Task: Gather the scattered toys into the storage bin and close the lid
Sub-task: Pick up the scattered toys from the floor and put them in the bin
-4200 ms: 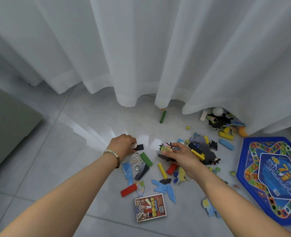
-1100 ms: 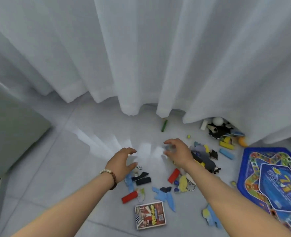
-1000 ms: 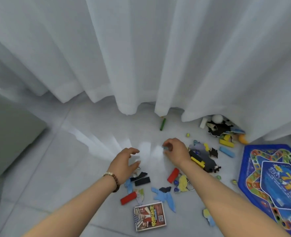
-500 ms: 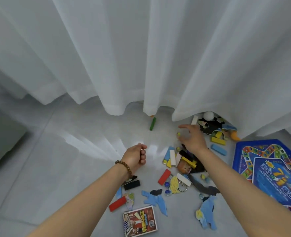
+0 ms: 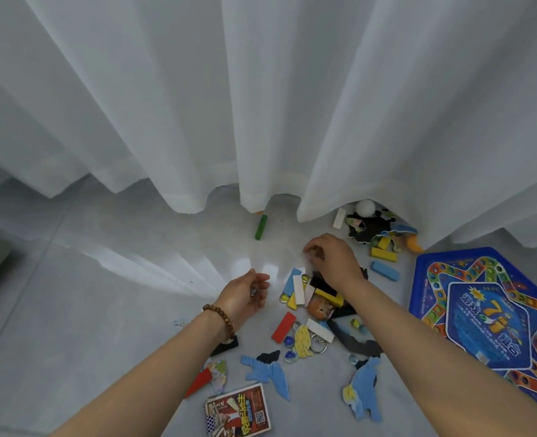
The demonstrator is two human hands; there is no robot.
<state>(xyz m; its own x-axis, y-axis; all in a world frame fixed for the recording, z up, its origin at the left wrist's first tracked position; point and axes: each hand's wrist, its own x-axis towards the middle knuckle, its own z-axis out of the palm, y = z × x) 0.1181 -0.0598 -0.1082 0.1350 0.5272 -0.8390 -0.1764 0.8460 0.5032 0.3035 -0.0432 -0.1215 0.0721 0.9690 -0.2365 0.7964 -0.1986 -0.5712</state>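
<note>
Scattered toys lie on the grey floor below a white curtain (image 5: 261, 105). My left hand (image 5: 245, 294) hovers palm-up with curled fingers cupping a small glass marble (image 5: 252, 291). My right hand (image 5: 330, 260) is knuckles-up at the floor, its fingertips pinched on something small, apparently a marble that the fingers hide. Beneath its wrist lies a pile of white, yellow, blue and black blocks (image 5: 298, 288) and a brown figure (image 5: 319, 307). A green block (image 5: 261, 227) lies near the curtain hem. No storage bin is in view.
A blue hexagonal game board (image 5: 488, 316) lies at the right. A card box (image 5: 238, 411), red blocks (image 5: 283, 323), blue puzzle pieces (image 5: 270, 372), a key ring (image 5: 317, 343) and loose marbles lie near me. More blocks (image 5: 383, 254) and a white ball (image 5: 365, 207) sit under the curtain.
My right hand has drawn back from its open reach towards the curtain and curled its fingers at the floor. My left hand has loosened from a fist into a cupped palm.
</note>
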